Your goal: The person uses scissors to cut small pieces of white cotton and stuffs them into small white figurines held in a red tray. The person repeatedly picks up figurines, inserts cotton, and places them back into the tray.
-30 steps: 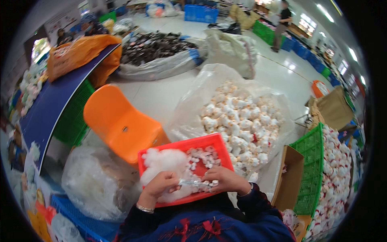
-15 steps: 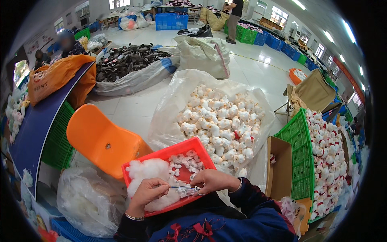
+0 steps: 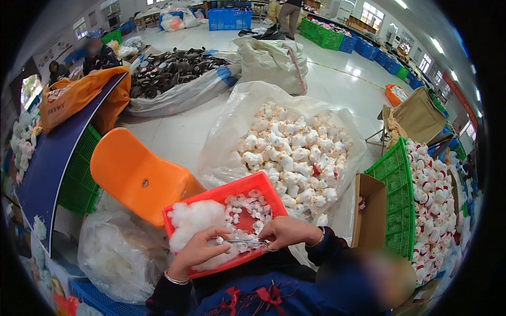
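My right hand (image 3: 289, 231) is closed on the handle end of thin metal forceps (image 3: 245, 242), which lie level and point left. My left hand (image 3: 201, 247) pinches a small white fabric piece (image 3: 219, 240) at the forceps' tip. Whether the tip is inside the piece is too small to tell. Both hands are above a red plastic tray (image 3: 271, 196) by my body. Fluffy white stuffing (image 3: 196, 220) fills its left part. Several small white pieces (image 3: 252, 206) like the pinched one lie scattered in its right part.
An orange chair (image 3: 139, 176) stands left of the tray, with a clear plastic bag (image 3: 118, 258) below it. Beyond the tray, an open plastic sack (image 3: 224, 131) holds many white plush pieces. On the right are a cardboard box (image 3: 369, 210) and a green crate (image 3: 392, 197) beside more plush.
A small white piece now shows at my left fingertips, and the forceps are more plainly in view. My hands have moved slightly right. The whole view has shifted a little.
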The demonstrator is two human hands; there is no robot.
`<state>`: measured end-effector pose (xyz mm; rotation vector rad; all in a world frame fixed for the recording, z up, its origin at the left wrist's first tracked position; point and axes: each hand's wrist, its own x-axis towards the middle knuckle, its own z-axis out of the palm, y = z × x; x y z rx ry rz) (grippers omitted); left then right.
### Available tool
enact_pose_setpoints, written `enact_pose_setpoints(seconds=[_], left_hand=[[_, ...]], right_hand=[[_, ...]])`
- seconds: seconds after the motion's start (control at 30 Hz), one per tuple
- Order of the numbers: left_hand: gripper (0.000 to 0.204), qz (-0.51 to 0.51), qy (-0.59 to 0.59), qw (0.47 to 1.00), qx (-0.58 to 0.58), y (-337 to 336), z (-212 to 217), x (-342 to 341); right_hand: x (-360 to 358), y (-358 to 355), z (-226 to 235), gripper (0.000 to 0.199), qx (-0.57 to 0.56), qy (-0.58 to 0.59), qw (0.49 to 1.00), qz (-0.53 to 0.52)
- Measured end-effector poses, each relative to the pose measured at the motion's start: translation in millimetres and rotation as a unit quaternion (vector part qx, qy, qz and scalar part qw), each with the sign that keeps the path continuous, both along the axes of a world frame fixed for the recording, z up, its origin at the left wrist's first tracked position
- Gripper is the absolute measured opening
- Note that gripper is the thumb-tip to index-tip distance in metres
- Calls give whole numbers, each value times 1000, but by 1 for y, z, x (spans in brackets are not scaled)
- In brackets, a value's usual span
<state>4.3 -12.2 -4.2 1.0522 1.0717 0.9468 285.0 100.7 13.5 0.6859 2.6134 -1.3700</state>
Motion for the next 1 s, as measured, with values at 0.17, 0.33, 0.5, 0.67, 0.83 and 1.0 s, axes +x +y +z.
enact_pose_setpoints(seconds=[0.17,0.33,0.5,0.67,0.83,1.0], left_hand=[[8,-31,30,999,-11,2,-7,-13],[11,-48,93,994,15,1,-6,-23],[22,30,163,986,26,2,-10,-48],[38,17,200,968,154,5,3,-24],[30,-127,208,967,77,9,-5,-15],[23,-185,306,918,170,4,-9,-10]], right_hand=[[-3,-2,-6,32,-39,14,999,-8],[0,-8,-8,33,-66,25,997,-25],[17,-5,1,30,1,47,999,-17],[8,4,11,25,37,3,999,-29],[3,5,7,25,67,-6,998,-6],[2,4,11,33,31,-45,998,15]])
